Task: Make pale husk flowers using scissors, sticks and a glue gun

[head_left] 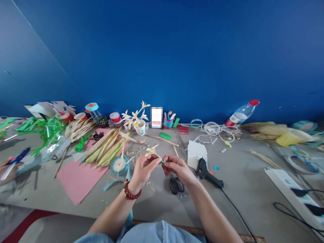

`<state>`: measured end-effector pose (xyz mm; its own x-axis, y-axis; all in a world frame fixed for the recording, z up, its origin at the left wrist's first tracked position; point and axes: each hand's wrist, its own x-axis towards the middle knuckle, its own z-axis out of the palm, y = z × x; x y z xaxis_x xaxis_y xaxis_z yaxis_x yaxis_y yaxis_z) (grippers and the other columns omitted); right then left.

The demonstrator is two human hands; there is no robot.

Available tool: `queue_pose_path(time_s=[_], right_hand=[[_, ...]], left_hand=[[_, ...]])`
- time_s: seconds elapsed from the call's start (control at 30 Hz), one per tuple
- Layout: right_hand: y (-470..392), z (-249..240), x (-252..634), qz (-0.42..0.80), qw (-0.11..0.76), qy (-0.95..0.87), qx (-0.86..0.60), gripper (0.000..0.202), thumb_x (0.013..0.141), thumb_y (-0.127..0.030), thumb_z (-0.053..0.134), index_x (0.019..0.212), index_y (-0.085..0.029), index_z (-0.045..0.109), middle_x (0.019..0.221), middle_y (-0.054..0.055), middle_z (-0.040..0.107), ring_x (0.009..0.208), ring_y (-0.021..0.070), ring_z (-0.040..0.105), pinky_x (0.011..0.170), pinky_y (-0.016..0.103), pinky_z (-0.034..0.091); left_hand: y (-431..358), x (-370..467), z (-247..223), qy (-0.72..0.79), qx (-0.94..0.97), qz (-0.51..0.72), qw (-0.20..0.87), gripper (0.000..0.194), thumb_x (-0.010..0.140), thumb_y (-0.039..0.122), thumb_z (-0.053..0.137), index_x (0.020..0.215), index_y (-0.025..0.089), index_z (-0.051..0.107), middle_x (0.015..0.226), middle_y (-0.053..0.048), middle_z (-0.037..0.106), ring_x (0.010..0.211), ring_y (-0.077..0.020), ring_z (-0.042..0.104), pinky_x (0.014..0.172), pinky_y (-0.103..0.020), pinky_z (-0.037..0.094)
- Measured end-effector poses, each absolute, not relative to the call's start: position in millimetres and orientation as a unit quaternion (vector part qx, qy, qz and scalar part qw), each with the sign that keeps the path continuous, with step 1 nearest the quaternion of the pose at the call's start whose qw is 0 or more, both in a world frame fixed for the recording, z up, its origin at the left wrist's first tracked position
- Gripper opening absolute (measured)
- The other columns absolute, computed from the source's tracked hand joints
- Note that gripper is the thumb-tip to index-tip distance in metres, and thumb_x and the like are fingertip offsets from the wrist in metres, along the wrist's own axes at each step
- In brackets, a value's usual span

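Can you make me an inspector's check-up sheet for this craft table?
Surface: grey table, littered with scraps.
Things: left hand holds a pale flower; right hand pinches its green stem. Glue gun and black scissors nearby.
Clutter: husks, pink paper, leaning bottle.
Hands: both bare, fingers closed.
Cables: glue gun's black cable reaches the front edge; white cord coiled.
Surroundings: blue wall; another person's hand far left.

Light is moderate, apparently from overhead, leaving soft shadows beneath the scissors (176, 185). Right of them, the power strip (295, 199) looks stretched. Left of them, the co-worker's hand (9, 171) blurs.
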<state>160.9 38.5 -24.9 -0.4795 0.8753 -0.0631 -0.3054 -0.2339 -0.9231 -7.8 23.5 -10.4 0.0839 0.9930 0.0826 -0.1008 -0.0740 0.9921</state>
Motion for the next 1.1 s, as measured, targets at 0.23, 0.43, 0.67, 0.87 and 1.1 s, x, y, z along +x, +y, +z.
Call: queue_pose_path(time_s=[0.23, 0.43, 0.67, 0.87, 1.1], right_hand=[[39, -25, 160, 0.707, 0.423, -0.468, -0.321, 0.013, 0.077, -0.028, 0.069, 0.077, -0.018, 0.061, 0.061, -0.004, 0.055, 0.053, 0.0106, 0.052, 0.053, 0.023, 0.042], [37, -25, 156, 0.718, 0.423, -0.445, -0.328, 0.013, 0.075, -0.028, 0.069, 0.075, -0.018, 0.06, 0.059, -0.003, 0.057, 0.052, 0.0109, 0.05, 0.053, 0.023, 0.043], [34, -30, 146, 0.739, 0.421, -0.405, -0.335, 0.023, 0.076, -0.039, 0.064, 0.073, -0.021, 0.05, 0.058, -0.006, 0.043, 0.049, 0.0097, 0.039, 0.049, 0.022, 0.039], [33, -38, 141, 0.661, 0.421, -0.479, -0.396, 0.025, 0.085, -0.044, 0.052, 0.073, -0.021, 0.05, 0.059, -0.004, 0.046, 0.048, 0.0107, 0.04, 0.047, 0.023, 0.038], [37, -35, 157, 0.442, 0.412, -0.631, -0.486, 0.009, 0.078, -0.028, 0.065, 0.071, -0.022, 0.068, 0.079, 0.007, 0.07, 0.082, 0.0241, 0.062, 0.076, 0.032, 0.046]], left_hand=[[22, -8, -10, 0.439, 0.549, 0.514, 0.491, 0.016, 0.086, 0.028, 0.064, 0.08, 0.015, 0.07, 0.075, -0.005, 0.068, 0.074, -0.0174, 0.061, 0.071, -0.026, 0.048], [22, -8, -15, 0.453, 0.622, 0.522, 0.367, 0.013, 0.088, 0.025, 0.061, 0.081, 0.017, 0.068, 0.08, -0.006, 0.069, 0.077, -0.0185, 0.064, 0.073, -0.027, 0.05], [15, -9, -18, 0.434, 0.73, 0.506, 0.149, 0.013, 0.086, 0.013, 0.058, 0.093, 0.019, 0.067, 0.089, -0.008, 0.07, 0.089, -0.0217, 0.065, 0.083, -0.033, 0.052], [13, -13, -26, 0.427, 0.729, 0.525, 0.102, 0.017, 0.084, 0.015, 0.062, 0.097, 0.022, 0.069, 0.097, -0.011, 0.072, 0.099, -0.0263, 0.064, 0.093, -0.042, 0.05], [23, -11, -18, 0.453, 0.533, 0.568, 0.434, 0.013, 0.085, 0.03, 0.066, 0.084, 0.017, 0.069, 0.08, -0.005, 0.07, 0.076, -0.0184, 0.065, 0.073, -0.029, 0.053]])
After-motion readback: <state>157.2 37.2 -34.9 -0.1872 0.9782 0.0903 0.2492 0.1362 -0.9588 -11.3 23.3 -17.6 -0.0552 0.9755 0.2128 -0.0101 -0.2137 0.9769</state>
